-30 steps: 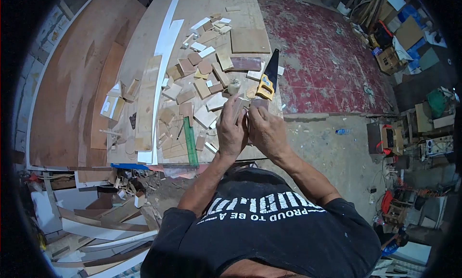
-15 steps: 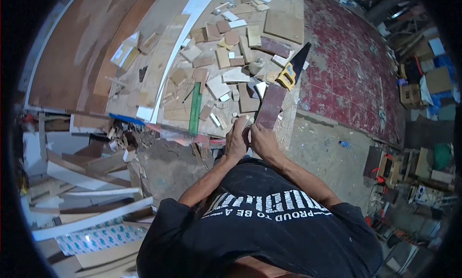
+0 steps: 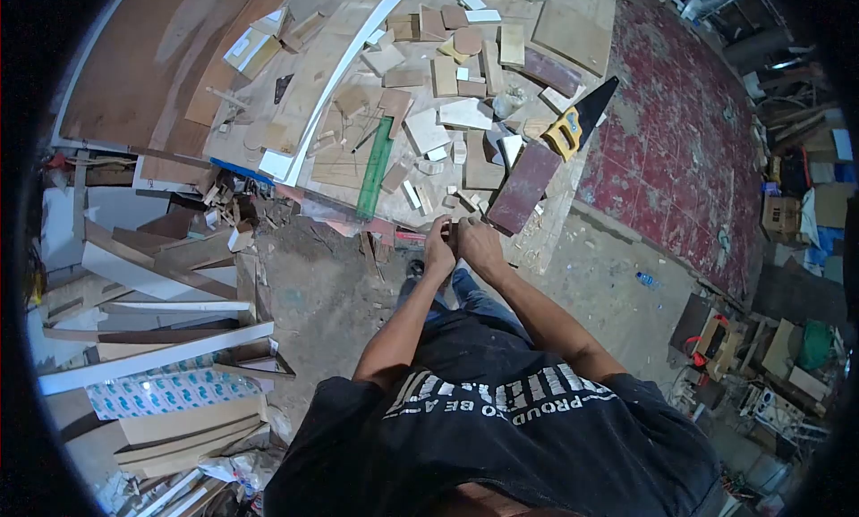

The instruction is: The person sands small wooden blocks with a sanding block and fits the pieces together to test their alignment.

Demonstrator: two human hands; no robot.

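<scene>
Close together at the near edge of the worktable (image 3: 333,171), my left hand (image 3: 438,251) and my right hand (image 3: 481,250) have their fingers curled round a small dark brown piece (image 3: 454,234). Most of that piece is hidden by the fingers, and I cannot tell its kind. Just beyond my right hand lies a dark red-brown board (image 3: 525,188). A handsaw (image 3: 565,132) with a yellow handle rests at that board's far end, its black blade pointing away to the right. Small wood offcuts (image 3: 465,114) are scattered ahead of both hands.
A green ruler (image 3: 376,170) lies left of the offcuts, near a long white strip (image 3: 344,74). Large brown sheets (image 3: 134,79) cover the far left. To the right spreads a worn red surface (image 3: 676,150). Stacked scrap boards (image 3: 161,302) crowd the floor at left.
The view has shifted, so the table sits higher and further right. Both hands now appear just off the red-brown board's near end, where before they overlapped it, still close together.
</scene>
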